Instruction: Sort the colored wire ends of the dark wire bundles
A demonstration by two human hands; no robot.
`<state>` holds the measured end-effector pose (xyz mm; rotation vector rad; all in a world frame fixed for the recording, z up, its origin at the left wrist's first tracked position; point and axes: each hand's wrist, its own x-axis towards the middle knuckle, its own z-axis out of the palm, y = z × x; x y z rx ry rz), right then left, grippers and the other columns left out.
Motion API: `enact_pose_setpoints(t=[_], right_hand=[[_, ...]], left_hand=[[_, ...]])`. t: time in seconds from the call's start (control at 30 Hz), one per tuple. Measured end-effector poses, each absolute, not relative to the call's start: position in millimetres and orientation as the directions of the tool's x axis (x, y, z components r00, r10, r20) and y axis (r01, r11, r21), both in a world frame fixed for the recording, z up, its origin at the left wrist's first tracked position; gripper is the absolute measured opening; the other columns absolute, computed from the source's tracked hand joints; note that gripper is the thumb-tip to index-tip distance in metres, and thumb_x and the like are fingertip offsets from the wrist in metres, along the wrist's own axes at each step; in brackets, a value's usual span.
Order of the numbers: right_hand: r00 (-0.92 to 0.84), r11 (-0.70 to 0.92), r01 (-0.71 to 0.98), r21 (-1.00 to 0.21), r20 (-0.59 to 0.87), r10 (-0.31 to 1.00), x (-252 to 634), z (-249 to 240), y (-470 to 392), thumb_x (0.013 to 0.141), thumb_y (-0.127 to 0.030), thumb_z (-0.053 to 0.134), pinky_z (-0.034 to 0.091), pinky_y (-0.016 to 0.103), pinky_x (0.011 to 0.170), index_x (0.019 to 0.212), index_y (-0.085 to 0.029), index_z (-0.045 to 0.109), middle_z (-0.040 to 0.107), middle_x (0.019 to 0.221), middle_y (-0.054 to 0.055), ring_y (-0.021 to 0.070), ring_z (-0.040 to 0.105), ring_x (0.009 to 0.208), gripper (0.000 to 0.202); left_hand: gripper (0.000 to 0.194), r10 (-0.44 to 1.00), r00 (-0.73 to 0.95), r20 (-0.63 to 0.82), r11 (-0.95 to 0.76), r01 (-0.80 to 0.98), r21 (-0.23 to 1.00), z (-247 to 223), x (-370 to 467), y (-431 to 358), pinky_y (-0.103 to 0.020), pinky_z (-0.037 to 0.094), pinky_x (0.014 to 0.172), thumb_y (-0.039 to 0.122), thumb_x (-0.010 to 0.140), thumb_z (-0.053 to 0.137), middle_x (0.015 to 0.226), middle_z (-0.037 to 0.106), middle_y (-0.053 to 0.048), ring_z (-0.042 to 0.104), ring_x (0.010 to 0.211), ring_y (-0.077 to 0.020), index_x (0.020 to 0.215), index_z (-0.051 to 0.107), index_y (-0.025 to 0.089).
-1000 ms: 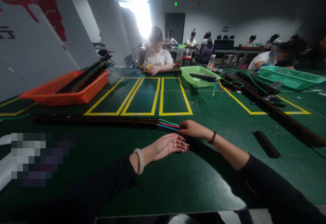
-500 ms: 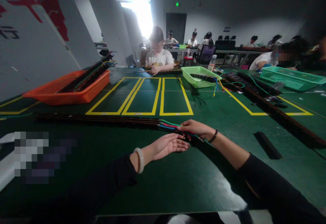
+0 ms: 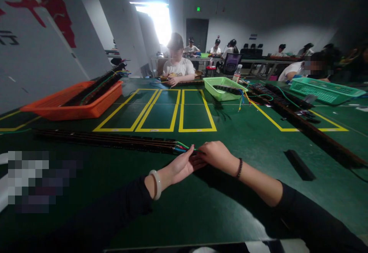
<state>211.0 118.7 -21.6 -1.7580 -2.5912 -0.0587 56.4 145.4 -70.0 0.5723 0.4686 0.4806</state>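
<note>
A long black strip with thin copper-coloured lines lies across the table, and coloured wires come out of its right end. Green, red and blue strands show. My left hand, with a pale bangle at the wrist, has its thumb over these wires and its fingers beneath them. Right beside it, my right hand, wearing a dark bead bracelet, is closed round the wires farther along. The wire ends are hidden behind the fingers.
An orange basket holding black strips stands at left. A light green basket and a teal basket stand farther back. More black strips lie at right, near a short black piece. A person sits opposite.
My left thumb has come up over the wires, where the hand was open below them. My right hand has turned and its fingers have curled round the wires. The view has shifted slightly.
</note>
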Motion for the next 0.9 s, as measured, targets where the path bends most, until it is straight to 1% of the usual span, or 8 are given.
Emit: enact_pose_setpoints(t=[0.07, 0.13, 0.27, 0.37, 0.47, 0.57, 0.7, 0.9], right_hand=[[-0.421, 0.418, 0.901, 0.118, 0.002, 0.907, 206.0, -23.5, 115.7, 0.086, -0.014, 0.049, 0.036, 0.025, 0.058, 0.083, -0.014, 0.065, 0.066, 0.08, 0.009, 0.0174, 0.061, 0.069, 0.016], [-0.448, 0.443, 0.879, 0.175, -0.012, 0.894, 201.2, -26.7, 113.2, 0.085, -0.008, 0.047, 0.04, 0.028, 0.062, 0.087, -0.012, 0.064, 0.065, 0.082, 0.011, 0.0195, 0.062, 0.072, 0.017], [-0.467, 0.446, 0.854, 0.267, 0.017, 0.884, 194.4, -29.8, 107.4, 0.085, -0.007, 0.045, 0.043, 0.031, 0.068, 0.094, -0.008, 0.063, 0.062, 0.088, 0.014, 0.0219, 0.059, 0.078, 0.02], [-0.474, 0.439, 0.854, 0.279, 0.066, 0.878, 194.8, -23.2, 102.2, 0.085, -0.01, 0.047, 0.043, 0.032, 0.071, 0.102, -0.009, 0.062, 0.06, 0.095, 0.015, 0.0223, 0.057, 0.084, 0.023], [-0.407, 0.383, 0.896, 0.225, 0.073, 0.91, 198.7, -10.7, 96.7, 0.088, -0.021, 0.048, 0.043, 0.031, 0.07, 0.1, -0.014, 0.063, 0.061, 0.094, 0.013, 0.0224, 0.058, 0.084, 0.021], [-0.302, 0.302, 0.938, 0.172, -0.024, 0.953, 204.3, -1.0, 92.9, 0.088, -0.033, 0.051, 0.044, 0.03, 0.064, 0.088, -0.014, 0.066, 0.065, 0.084, 0.013, 0.0238, 0.062, 0.078, 0.024], [-0.247, 0.26, 0.962, 0.088, -0.139, 0.959, 216.5, 1.9, 97.7, 0.084, -0.031, 0.057, 0.041, 0.026, 0.057, 0.085, -0.014, 0.067, 0.067, 0.079, 0.012, 0.0228, 0.064, 0.073, 0.02], [-0.35, 0.284, 0.907, -0.311, -0.182, 0.919, 243.8, 3.6, 120.7, 0.081, -0.038, 0.058, 0.032, 0.021, 0.049, 0.077, -0.018, 0.068, 0.065, 0.067, 0.003, 0.0124, 0.058, 0.059, 0.023]], left_hand=[[0.027, 0.569, 0.763, -0.307, 0.751, -0.33, 0.571, -69.9, 58.1, 145.8, -0.036, 0.04, 0.096, 0.035, 0.089, 0.047, 0.091, 0.065, -0.011, 0.06, 0.096, -0.0197, 0.086, 0.06, 0.012], [0.024, 0.574, 0.75, -0.329, 0.766, -0.351, 0.538, -69.7, 59.6, 146.3, -0.035, 0.041, 0.095, 0.031, 0.089, 0.048, 0.09, 0.065, -0.01, 0.06, 0.095, -0.0186, 0.085, 0.06, 0.012], [0.02, 0.575, 0.737, -0.356, 0.78, -0.362, 0.511, -69.6, 61.1, 147.1, -0.034, 0.041, 0.094, 0.028, 0.089, 0.049, 0.089, 0.065, -0.009, 0.06, 0.094, -0.0177, 0.085, 0.061, 0.012], [0.02, 0.585, 0.72, -0.374, 0.781, -0.375, 0.499, -69.8, 61.2, 147.6, -0.034, 0.042, 0.093, 0.025, 0.09, 0.046, 0.085, 0.064, -0.008, 0.06, 0.09, -0.0167, 0.085, 0.061, 0.013], [0.025, 0.574, 0.731, -0.369, 0.787, -0.368, 0.495, -69.6, 60.7, 148.3, -0.035, 0.042, 0.094, 0.028, 0.091, 0.045, 0.079, 0.064, -0.007, 0.061, 0.081, -0.0152, 0.081, 0.061, 0.012], [0.031, 0.528, 0.768, -0.363, 0.805, -0.317, 0.501, -68.7, 59.5, 148.9, -0.033, 0.04, 0.096, 0.035, 0.089, 0.047, 0.08, 0.065, -0.01, 0.061, 0.081, -0.0157, 0.082, 0.062, 0.008], [0.038, 0.492, 0.798, -0.349, 0.804, -0.262, 0.534, -67.7, 58.0, 148.2, -0.033, 0.04, 0.096, 0.039, 0.09, 0.045, 0.086, 0.066, -0.013, 0.061, 0.09, -0.0195, 0.089, 0.062, 0.005], [0.037, 0.531, 0.775, -0.342, 0.771, -0.275, 0.575, -66.4, 57.8, 146.9, -0.032, 0.038, 0.097, 0.038, 0.091, 0.043, 0.092, 0.065, -0.015, 0.059, 0.098, -0.0212, 0.091, 0.061, 0.006]])
